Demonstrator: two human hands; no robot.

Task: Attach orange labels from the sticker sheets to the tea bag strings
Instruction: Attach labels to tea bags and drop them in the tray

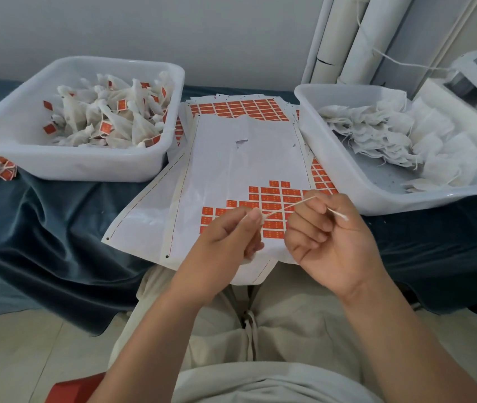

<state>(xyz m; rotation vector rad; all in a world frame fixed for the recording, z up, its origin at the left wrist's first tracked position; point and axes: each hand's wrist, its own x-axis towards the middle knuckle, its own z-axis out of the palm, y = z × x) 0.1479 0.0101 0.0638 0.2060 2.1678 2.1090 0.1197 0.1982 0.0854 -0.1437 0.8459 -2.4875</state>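
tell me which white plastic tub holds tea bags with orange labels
The left white plastic tub: its tea bags carry orange labels; the right tub holds plain ones.

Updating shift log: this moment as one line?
left hand: pinches thin white tea bag string | right hand: pinches it | string: taut over white sticker sheet

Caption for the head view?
A string pinched between left hand and right hand over the label sheet, flanked by the labelled-bag bin and the unlabelled-bag bin.

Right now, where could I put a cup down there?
The blue cloth in front of the left tub, left of the sticker sheets, is bare. The middle is crowded: sheets, left hand and right hand pinching a string.
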